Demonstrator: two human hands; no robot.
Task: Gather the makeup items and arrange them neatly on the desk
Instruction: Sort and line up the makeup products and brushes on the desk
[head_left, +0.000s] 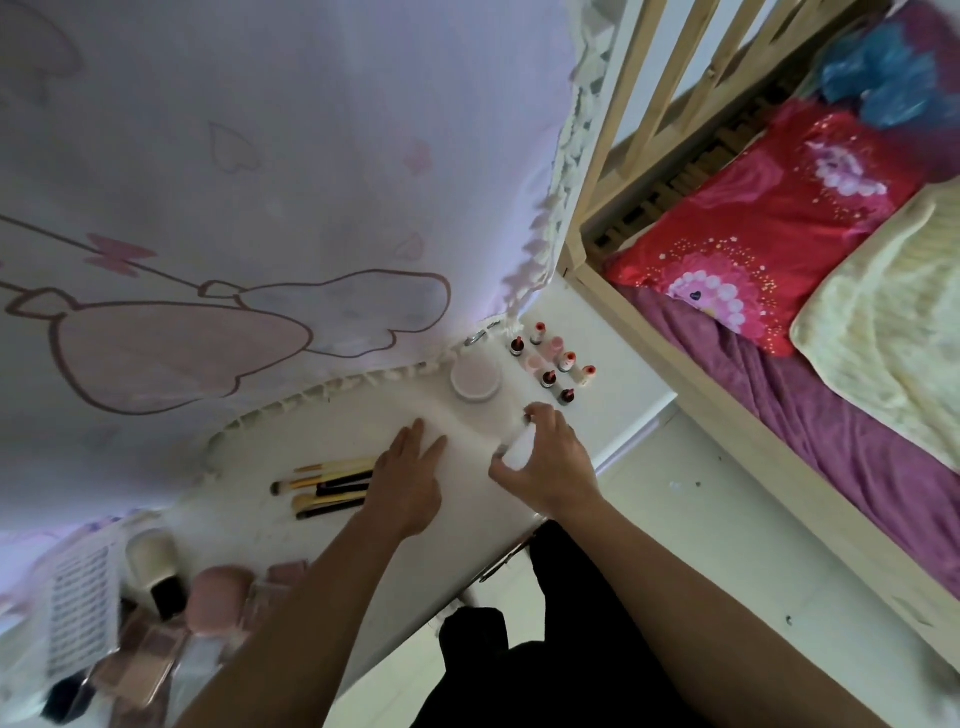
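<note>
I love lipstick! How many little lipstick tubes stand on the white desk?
8 lipstick tubes, clustered far right: three bright red, three dark red, two pink. Right hand may hide more.

Soft daylight thru curtain (260, 182), dim overall; wide-angle warp, blurry at edges.

both forearms are bare and reach forward, converging toward the hands. the left forearm (291, 613) comes in from the lower left, the right forearm (701, 587) from the lower right. the left hand (410, 483) lies flat, palm down, fingers straight and a little spread. the right hand (550, 462) sits just beside it, not touching, its wrist bent and its fingers and thumb curled round a small white container (516, 449).
</note>
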